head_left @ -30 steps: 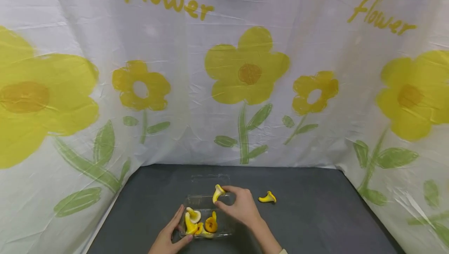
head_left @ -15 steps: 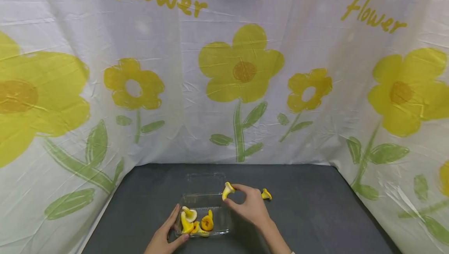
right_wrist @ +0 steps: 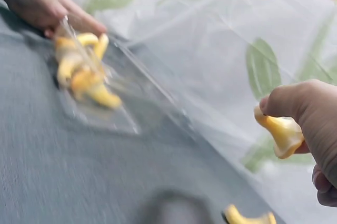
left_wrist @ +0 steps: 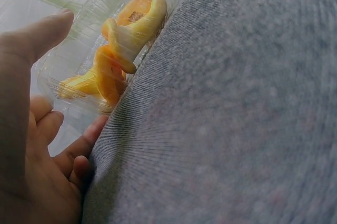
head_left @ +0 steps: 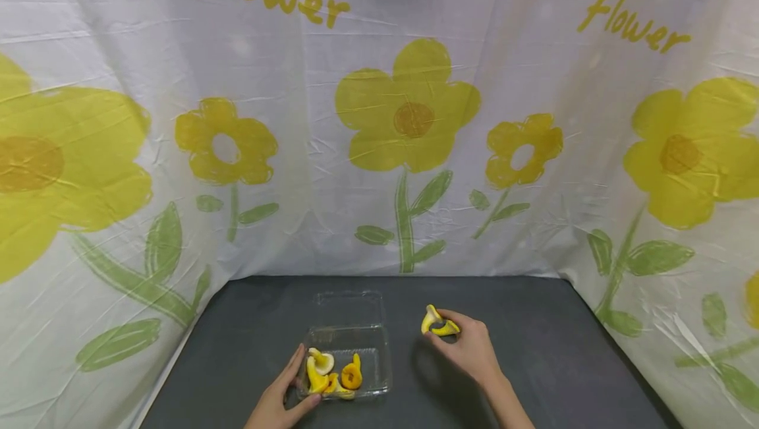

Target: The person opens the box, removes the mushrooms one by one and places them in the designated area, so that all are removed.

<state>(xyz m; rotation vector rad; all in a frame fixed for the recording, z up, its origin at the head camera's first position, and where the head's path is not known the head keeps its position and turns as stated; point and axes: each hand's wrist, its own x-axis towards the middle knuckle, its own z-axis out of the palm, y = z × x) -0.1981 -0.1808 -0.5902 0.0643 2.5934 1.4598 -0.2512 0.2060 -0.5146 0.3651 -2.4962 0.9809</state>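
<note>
My right hand [head_left: 471, 346] pinches a yellow chanterelle mushroom [right_wrist: 281, 133] between thumb and fingers, above the dark table. A second chanterelle [right_wrist: 250, 217] lies on the table under that hand; in the head view the held one overlaps it. To the left stands a clear plastic clamshell box [head_left: 378, 386] with its lid [head_left: 350, 307] folded back. Several chanterelles [head_left: 351, 373], yellow and orange, lie in its left half. My left hand [head_left: 281, 393] rests on the box's near left corner, fingers straight along the left side and thumb along the front.
The dark cloth-covered table [head_left: 522, 343] ends at a white curtain [head_left: 320, 152] printed with yellow flowers, which encloses the back and both sides.
My right hand has moved right with its chanterelle, away from over the box to above the one on the table. The left hand stays at the box.
</note>
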